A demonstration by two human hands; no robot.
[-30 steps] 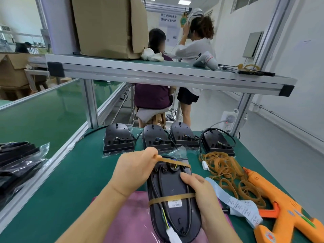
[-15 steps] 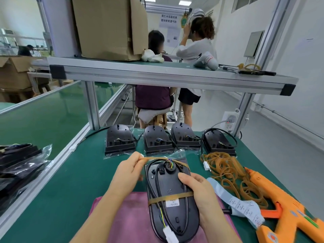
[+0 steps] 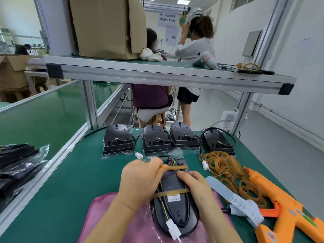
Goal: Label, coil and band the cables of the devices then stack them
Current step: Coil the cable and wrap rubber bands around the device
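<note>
Two hands: your left hand (image 3: 140,181) pinches a stretched rubber band (image 3: 177,167); your right hand (image 3: 194,188) clamps the black device (image 3: 182,207).
Handling: likely rigid, slick shell; grip its sides.

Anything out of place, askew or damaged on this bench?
Nothing looks damaged or spilled. Only untidiness: the rubber bands lie in a loose tangle right of the held device, and the rightmost back-row device has its cable looping loose around it.

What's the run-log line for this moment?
step: banding | left grip pinches second band across far end of device | right grip holds device | first band around middle
</note>
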